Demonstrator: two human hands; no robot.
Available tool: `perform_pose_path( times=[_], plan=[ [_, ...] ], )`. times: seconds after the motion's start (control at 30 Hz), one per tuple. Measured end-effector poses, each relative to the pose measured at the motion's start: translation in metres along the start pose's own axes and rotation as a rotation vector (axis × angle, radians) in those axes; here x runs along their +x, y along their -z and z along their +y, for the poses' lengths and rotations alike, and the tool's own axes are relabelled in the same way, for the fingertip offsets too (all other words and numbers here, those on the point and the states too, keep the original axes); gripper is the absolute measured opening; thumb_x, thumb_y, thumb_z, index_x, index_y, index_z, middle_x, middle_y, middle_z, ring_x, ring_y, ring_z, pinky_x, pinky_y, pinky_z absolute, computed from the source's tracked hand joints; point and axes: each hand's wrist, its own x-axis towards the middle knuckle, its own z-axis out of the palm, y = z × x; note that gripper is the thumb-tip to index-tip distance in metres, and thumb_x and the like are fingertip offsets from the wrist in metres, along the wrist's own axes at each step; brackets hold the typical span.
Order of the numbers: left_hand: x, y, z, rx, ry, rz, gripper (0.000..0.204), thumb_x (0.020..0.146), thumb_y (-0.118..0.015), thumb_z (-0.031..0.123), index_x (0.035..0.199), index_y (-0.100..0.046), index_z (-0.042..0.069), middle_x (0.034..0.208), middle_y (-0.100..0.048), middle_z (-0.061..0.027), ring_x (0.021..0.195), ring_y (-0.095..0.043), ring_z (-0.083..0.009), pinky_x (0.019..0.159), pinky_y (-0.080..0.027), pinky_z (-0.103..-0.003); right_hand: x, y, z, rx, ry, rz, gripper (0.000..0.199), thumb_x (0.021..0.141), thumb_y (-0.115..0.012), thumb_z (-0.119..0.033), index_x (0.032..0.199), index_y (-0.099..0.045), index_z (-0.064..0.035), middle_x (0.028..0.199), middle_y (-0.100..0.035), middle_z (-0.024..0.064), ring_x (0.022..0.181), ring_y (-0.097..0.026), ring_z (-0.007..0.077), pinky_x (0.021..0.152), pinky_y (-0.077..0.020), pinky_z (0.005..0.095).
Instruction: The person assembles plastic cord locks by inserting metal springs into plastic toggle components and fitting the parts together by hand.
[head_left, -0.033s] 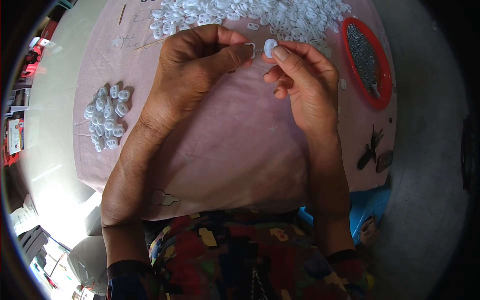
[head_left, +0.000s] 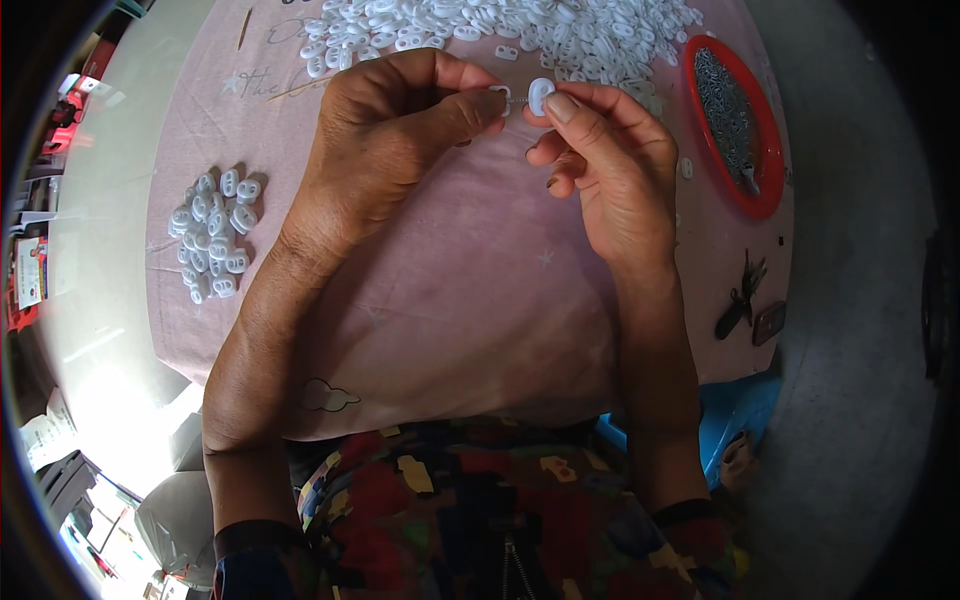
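My left hand (head_left: 405, 130) pinches a white plastic piece (head_left: 503, 99), mostly hidden by its thumb and fingers. In my right hand (head_left: 605, 150) another white oval piece (head_left: 540, 96) is gripped between thumb and forefinger, its face turned up. A thin, spring-like metal part (head_left: 519, 100) bridges the small gap between the two pieces. The other fingers of my right hand are loosely curled. Both hands are above the pink tablecloth (head_left: 470, 260), just in front of a large heap of white two-hole oval pieces (head_left: 400, 20).
At the left lies a smaller pile of white two-hole pieces (head_left: 212, 235). A red oval tray (head_left: 771, 150) on the right holds many small metal parts (head_left: 725, 100). Nearer me are a black-handled tool (head_left: 738, 308) and a small dark box (head_left: 769, 323). A blue stool (head_left: 725, 420) stands below the table edge.
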Motion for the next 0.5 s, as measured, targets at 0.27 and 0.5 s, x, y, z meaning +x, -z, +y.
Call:
perform_pose_path(
  times=[0.27, 0.5],
  plan=[
    [-0.0008, -0.0005, 0.0002, 0.019, -0.004, 0.012, 0.014, 0.088, -0.065, 0.015, 0.097, -0.068, 0.005, 0.079, -0.067, 0.0004, 0.069, -0.052, -0.0031, 0.061, -0.04, -0.019, -0.0002, -0.0015, 0.0007, -0.034, 0.007, 0.015, 0.016, 0.088, -0.066, -0.011, 0.1, -0.064, -0.0007, 0.087, -0.07, 0.0103, 0.062, -0.064, 0.0113, 0.047, -0.0437, 0.0193],
    [-0.0014, -0.0002, -0.0008, 0.057, -0.006, 0.035, 0.014, 0.089, -0.064, 0.016, 0.098, -0.068, 0.005, 0.079, -0.067, 0.0, 0.069, -0.053, -0.003, 0.062, -0.04, -0.019, -0.0005, -0.0016, 0.0001, -0.039, 0.008, 0.002, 0.016, 0.088, -0.066, -0.012, 0.099, -0.064, -0.0009, 0.086, -0.07, 0.0099, 0.062, -0.064, 0.0109, 0.047, -0.0437, 0.0191]
  ],
)
